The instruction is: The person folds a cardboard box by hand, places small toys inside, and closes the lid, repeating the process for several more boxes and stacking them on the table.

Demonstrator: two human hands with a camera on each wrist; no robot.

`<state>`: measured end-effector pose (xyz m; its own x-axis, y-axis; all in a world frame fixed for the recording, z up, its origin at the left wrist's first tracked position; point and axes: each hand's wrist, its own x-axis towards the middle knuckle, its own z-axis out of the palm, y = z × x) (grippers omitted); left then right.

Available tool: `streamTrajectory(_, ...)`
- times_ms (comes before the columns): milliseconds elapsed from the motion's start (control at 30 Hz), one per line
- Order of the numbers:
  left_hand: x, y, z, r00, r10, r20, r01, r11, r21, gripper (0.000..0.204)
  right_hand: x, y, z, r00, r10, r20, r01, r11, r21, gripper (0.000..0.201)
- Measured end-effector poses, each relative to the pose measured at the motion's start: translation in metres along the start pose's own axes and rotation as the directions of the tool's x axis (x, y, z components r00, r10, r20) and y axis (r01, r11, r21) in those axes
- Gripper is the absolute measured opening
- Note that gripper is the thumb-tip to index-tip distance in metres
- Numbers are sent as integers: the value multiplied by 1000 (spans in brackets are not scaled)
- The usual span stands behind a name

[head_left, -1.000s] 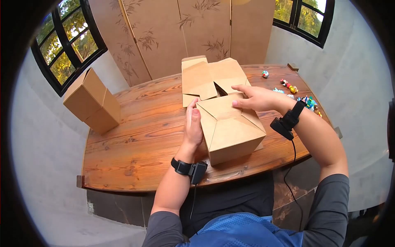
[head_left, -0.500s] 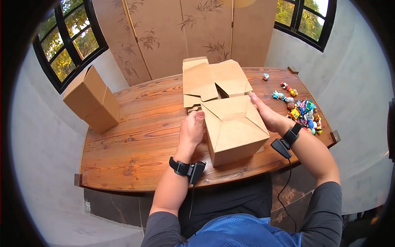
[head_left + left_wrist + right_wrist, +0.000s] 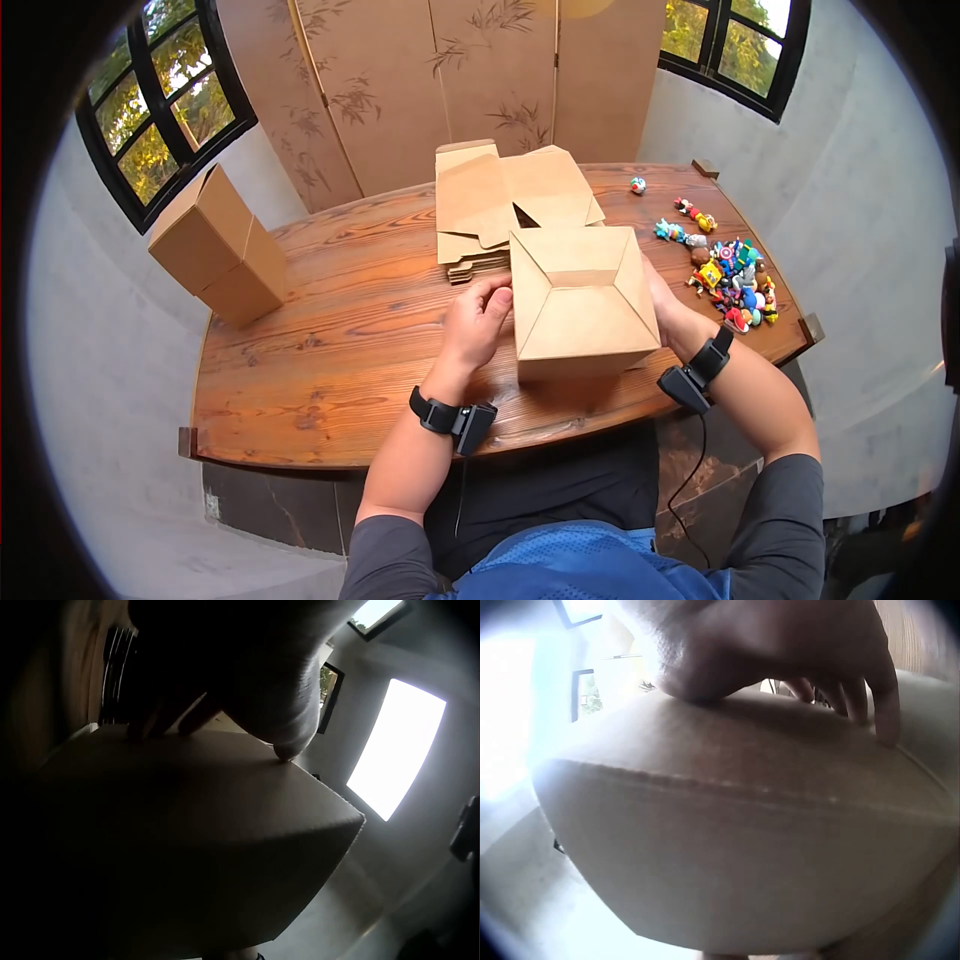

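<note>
In the head view, a brown cardboard box [image 3: 585, 335] stands near the table's front edge, its creased, folded panel facing up. My left hand [image 3: 473, 325] is at the box's left side, thumb beside the forefinger. On the opposite side is my right hand [image 3: 670, 308], its fingers partly hidden by the box. The left wrist view is dark; there the fingertips and thumb touch one cardboard face. In the right wrist view, the right hand [image 3: 780, 649] spreads across the box's side [image 3: 742, 742] with its fingertips against the cardboard.
Flattened cardboard boxes [image 3: 475, 200] lie stacked just behind the box. Two boxes, one stacked on the other [image 3: 235, 250], stand at the table's left end. Several small toy figures [image 3: 740, 275] lie in a heap at the right, with a small colourful ball [image 3: 638, 186] farther back.
My right hand has come off the box's top and down onto its right side. The box has turned squarer to me and shifted slightly right, uncovering more of the flattened stack's front edge.
</note>
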<state>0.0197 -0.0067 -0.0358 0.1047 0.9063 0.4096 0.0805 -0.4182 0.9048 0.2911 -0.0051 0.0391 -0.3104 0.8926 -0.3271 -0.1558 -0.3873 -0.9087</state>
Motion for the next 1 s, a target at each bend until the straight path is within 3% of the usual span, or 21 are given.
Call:
streamTrajectory(67, -2, 17, 1, 998, 65, 21, -64, 996, -68, 67, 1, 5, -2, 990, -141, -17, 142, 990, 21, 75)
streamTrajectory(100, -3, 25, 0, 991, 131, 34, -125, 983, -137, 71, -2, 5, -1, 990, -142, -20, 143, 989, 25, 75)
streamTrajectory(167, -5, 30, -2, 987, 139, 82, -123, 977, -174, 82, -15, -1, 7, 977, -206, -50, 210, 974, 91, 74)
streamTrajectory(233, -6, 35, 0, 972, 236, -3, -229, 942, -245, 89, -31, -11, 19, 969, -241, -53, 244, 968, 55, 74)
streamTrajectory(333, -8, 41, 0, 961, 274, -42, -276, 939, -206, 95, -50, -27, 35, 942, -334, -26, 335, 942, 36, 72)
streamTrajectory(367, -8, 42, 0, 948, 311, -60, -317, 923, -217, 95, -50, -30, 35, 935, -354, 10, 351, 929, 117, 66)
streamTrajectory(433, -11, 40, 0, 946, 318, -70, -325, 919, -221, 94, -45, -31, 32, 925, -378, 43, 363, 910, 200, 61)
streamTrajectory(500, -13, 27, -3, 962, 242, -130, -271, 914, -301, 93, -34, -25, 25, 931, -363, -43, 362, 896, 257, 46)
streamTrajectory(533, -11, 31, -4, 961, 242, -136, -277, 866, -415, 88, -35, -24, 26, 930, -365, -41, 363, 895, 259, 46)
streamTrajectory(667, -14, 48, -2, 975, 168, -146, -221, 814, -538, 85, -54, -22, 43, 901, -427, -81, 434, 878, 203, 42)
streamTrajectory(733, -14, 50, -3, 984, 98, -151, -168, 795, -583, 63, -68, -26, 57, 890, -438, -130, 456, 869, 195, 45)
streamTrajectory(767, -11, 41, -6, 984, 96, -150, -166, 795, -583, 63, -75, -28, 63, 886, -451, -111, 464, 862, 204, 49)
streamTrajectory(833, 0, 22, -12, 962, 244, -121, -260, 955, -141, 36, -79, -27, 69, 881, -462, -97, 472, 855, 215, 53)
streamTrajectory(867, -2, 19, -9, 956, 254, -144, -278, 944, -180, 19, -79, -26, 72, 856, -512, -76, 517, 838, 178, 54)
streamTrajectory(900, -3, 17, -7, 957, 253, -141, -276, 944, -181, 19, -80, -26, 73, 827, -559, -52, 560, 816, 141, 56)
streamTrajectory(933, -3, 27, -4, 980, 157, -119, -191, 906, -378, 22, -82, -28, 74, 831, -556, -6, 552, 824, 125, 63)
streamTrajectory(1000, -5, 57, 2, 1000, -15, -23, -6, 704, -710, 29, -84, -26, 75, 795, -606, 30, 603, 795, 69, 69)
